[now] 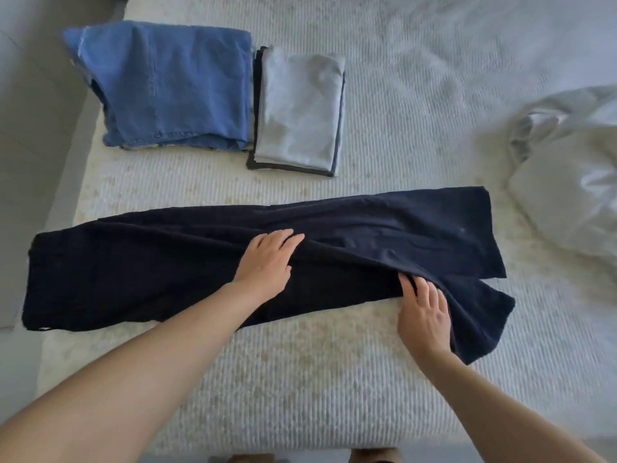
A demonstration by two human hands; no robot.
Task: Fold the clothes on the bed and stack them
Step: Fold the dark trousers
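Dark navy trousers (pixel 150 272) lie stretched lengthwise across the white bed (pixel 300 379), waist to the left and leg ends to the right. My left hand (pixel 267 262) rests flat on the middle of them with fingers straight. My right hand (pixel 424 312) lies on the near leg where the two legs part, fingers straight, their tips tucked at a fold of the cloth. Folded blue jeans (pixel 167 85) sit at the back left. A folded stack topped by a light grey garment (pixel 297 111) sits right beside them.
A crumpled pale duvet or pillow (pixel 567 182) bunches at the right side of the bed. The bed's left edge drops off to a grey floor (pixel 30 128). My feet show just below the bed's near edge.
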